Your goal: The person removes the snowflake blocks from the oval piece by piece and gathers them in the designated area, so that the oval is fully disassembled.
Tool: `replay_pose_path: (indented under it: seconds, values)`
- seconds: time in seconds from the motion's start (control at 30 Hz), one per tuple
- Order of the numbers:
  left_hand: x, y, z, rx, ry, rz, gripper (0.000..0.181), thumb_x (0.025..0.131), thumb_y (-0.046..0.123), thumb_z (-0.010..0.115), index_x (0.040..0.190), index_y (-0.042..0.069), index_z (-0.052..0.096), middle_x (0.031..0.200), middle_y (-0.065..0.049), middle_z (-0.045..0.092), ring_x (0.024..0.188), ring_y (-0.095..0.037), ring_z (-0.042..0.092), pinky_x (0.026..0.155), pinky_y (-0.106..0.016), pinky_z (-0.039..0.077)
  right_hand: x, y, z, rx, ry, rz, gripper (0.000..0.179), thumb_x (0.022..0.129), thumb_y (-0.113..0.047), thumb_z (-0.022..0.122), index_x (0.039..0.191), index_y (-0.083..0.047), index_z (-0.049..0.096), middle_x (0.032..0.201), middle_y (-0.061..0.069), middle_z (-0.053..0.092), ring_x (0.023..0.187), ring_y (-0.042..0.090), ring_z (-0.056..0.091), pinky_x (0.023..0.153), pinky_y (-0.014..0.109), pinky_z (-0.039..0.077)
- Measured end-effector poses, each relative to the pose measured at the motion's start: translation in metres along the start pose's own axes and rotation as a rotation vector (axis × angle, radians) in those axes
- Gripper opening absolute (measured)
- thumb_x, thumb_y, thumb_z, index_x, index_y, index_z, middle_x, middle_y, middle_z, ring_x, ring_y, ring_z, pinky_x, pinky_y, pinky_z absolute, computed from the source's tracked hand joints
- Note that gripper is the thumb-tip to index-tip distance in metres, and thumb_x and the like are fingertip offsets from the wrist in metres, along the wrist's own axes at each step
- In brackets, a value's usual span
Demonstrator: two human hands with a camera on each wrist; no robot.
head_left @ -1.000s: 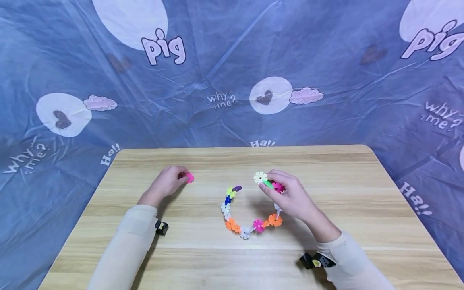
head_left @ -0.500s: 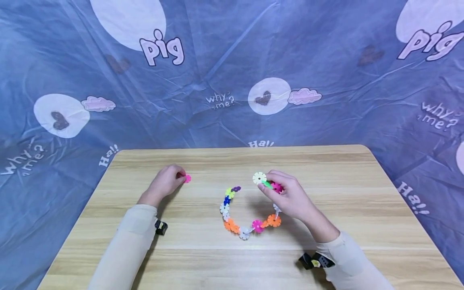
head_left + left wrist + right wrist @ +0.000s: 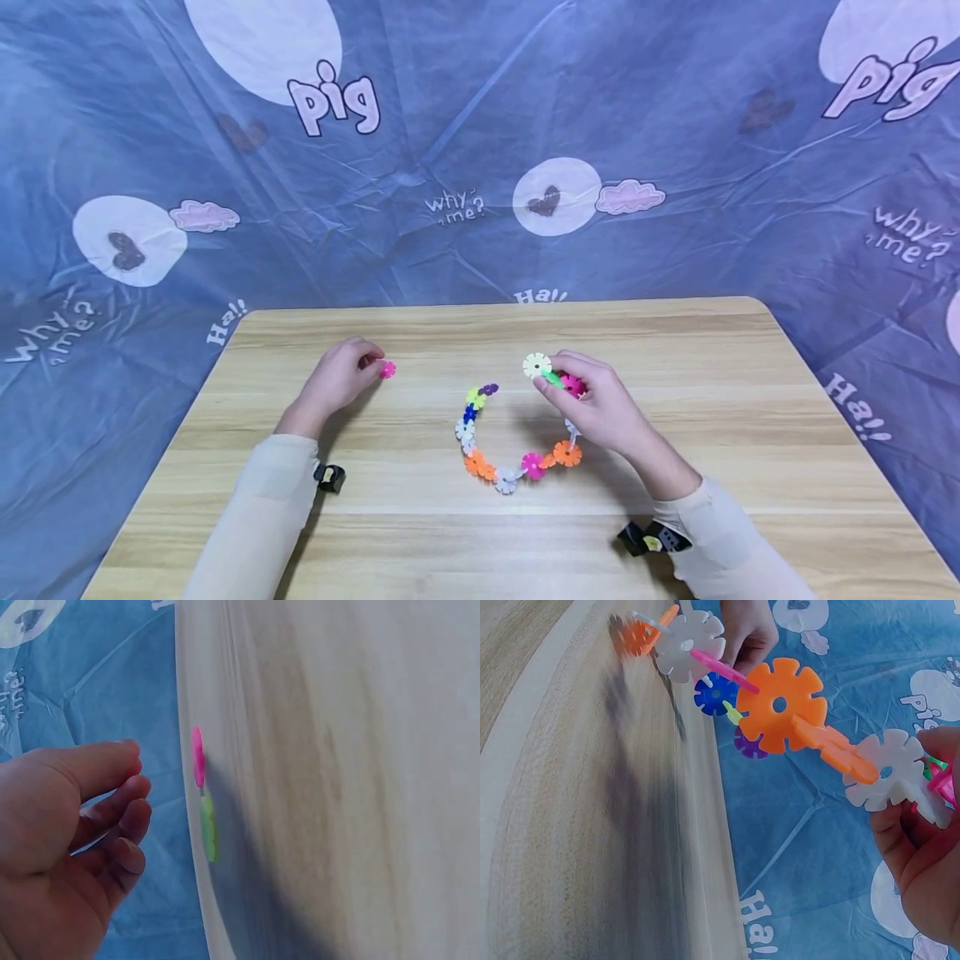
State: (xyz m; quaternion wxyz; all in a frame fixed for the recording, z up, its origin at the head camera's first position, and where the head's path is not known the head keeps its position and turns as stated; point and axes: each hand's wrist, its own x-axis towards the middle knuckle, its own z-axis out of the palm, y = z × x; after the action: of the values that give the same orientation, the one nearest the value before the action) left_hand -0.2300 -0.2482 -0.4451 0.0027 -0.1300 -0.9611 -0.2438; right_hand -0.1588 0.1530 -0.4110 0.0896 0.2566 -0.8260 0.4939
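Above the table (image 3: 465, 558), relaxed left hand (image 3: 337, 379) has edged back; right hand (image 3: 600, 408) grips chain (image 3: 533, 466).

Lower centre of head view: flower-disc chain (image 3: 506, 481) in orange, white, magenta, blue, yellow-green, purple. Cream disc (image 3: 537, 366) near centre. Left of centre: pink disc (image 3: 387, 369). Left-wrist view adds lime piece (image 3: 208, 829) below it. Table (image 3: 420, 550): pale wood grain. Backdrop (image 3: 465, 100): blue, white ovals, pink clouds.

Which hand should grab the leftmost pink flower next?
Probably the left hand. It's right beside the pink flower, and its wrist view shows it holding nothing. The right hand is farther away and already busy holding the flower chain.
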Motion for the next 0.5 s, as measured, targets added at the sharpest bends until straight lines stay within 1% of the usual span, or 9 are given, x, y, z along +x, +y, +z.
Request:
replay_pose_path:
  seconds: [0.13,0.27,0.37,0.5]
  values:
    - [-0.003,0.004,-0.001,-0.013,0.02,0.019,0.019,0.1,0.012,0.075,0.114,0.0,0.078,0.103,-0.013,0.075,0.095,-0.028,0.07,0.09,-0.05,0.059,0.0,0.0,-0.001,-0.007,-0.004,0.013,0.007,0.099,-0.007,0.075,0.097,-0.014,0.074,0.084,-0.006,0.059,0.065,0.007,0.046,0.053,0.022,0.041]
    - [-0.005,0.009,-0.001,-0.034,0.039,0.022,0.02,0.101,0.011,0.074,0.117,-0.001,0.077,0.104,-0.012,0.076,0.098,-0.029,0.071,0.093,-0.051,0.058,0.0,0.0,-0.001,-0.011,0.001,0.014,0.009,0.099,-0.006,0.075,0.095,-0.014,0.073,0.082,-0.005,0.058,0.065,0.006,0.045,0.053,0.022,0.04]
    - [-0.007,0.014,-0.002,-0.054,0.051,0.028,0.02,0.102,0.012,0.073,0.117,0.0,0.077,0.104,-0.011,0.077,0.096,-0.028,0.071,0.09,-0.049,0.058,0.0,0.0,-0.001,-0.007,0.009,0.006,0.009,0.1,-0.006,0.074,0.094,-0.013,0.073,0.082,-0.004,0.058,0.065,0.006,0.045,0.053,0.022,0.04]
    - [-0.01,0.022,-0.004,-0.078,0.067,0.047,0.019,0.102,0.012,0.073,0.116,0.0,0.078,0.103,-0.009,0.078,0.09,-0.023,0.07,0.082,-0.042,0.057,0.0,0.0,-0.001,0.006,0.016,-0.003,0.005,0.101,-0.009,0.074,0.096,-0.007,0.073,0.083,-0.003,0.059,0.065,0.005,0.045,0.053,0.022,0.04]
